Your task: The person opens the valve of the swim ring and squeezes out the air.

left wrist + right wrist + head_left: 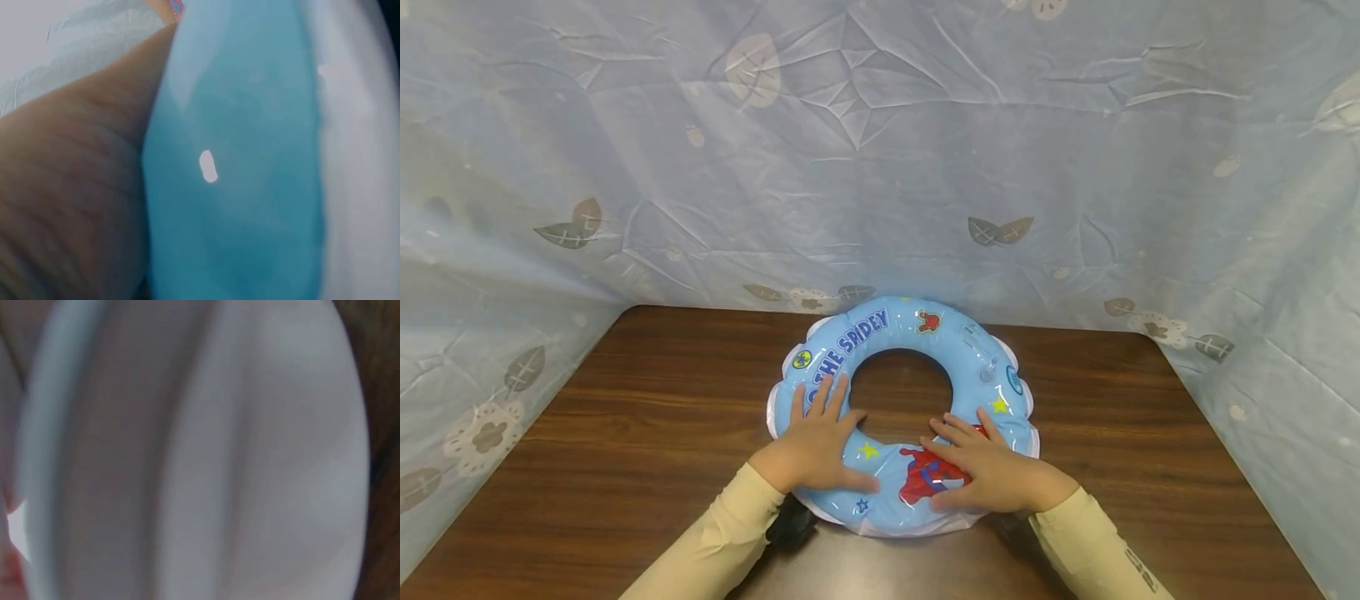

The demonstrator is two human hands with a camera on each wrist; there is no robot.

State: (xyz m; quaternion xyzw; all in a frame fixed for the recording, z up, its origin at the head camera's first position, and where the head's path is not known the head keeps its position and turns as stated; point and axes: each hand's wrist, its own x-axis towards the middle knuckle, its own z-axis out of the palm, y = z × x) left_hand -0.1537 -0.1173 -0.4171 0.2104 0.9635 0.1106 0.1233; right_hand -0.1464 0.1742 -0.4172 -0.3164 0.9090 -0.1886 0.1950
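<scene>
A light blue inflated swim ring (917, 321) with a white scalloped edge lies on the brown wooden table. Printed lettering, yellow stars and a red figure decorate its top. My left hand (817, 446) rests on the ring's left side with fingers spread. On the lower right part lies my right hand (996, 468), its fingers extended over the red figure. Close up in the left wrist view, the blue ring (237, 156) touches the hand's heel. The right wrist view is mostly filled by the blurred white edge (275, 462) of the ring.
The wooden table (647, 433) extends to both sides of the ring. A pale blue patterned cloth (865, 150) hangs behind the table and along both sides. A valve (988, 373) shows on the ring's right side.
</scene>
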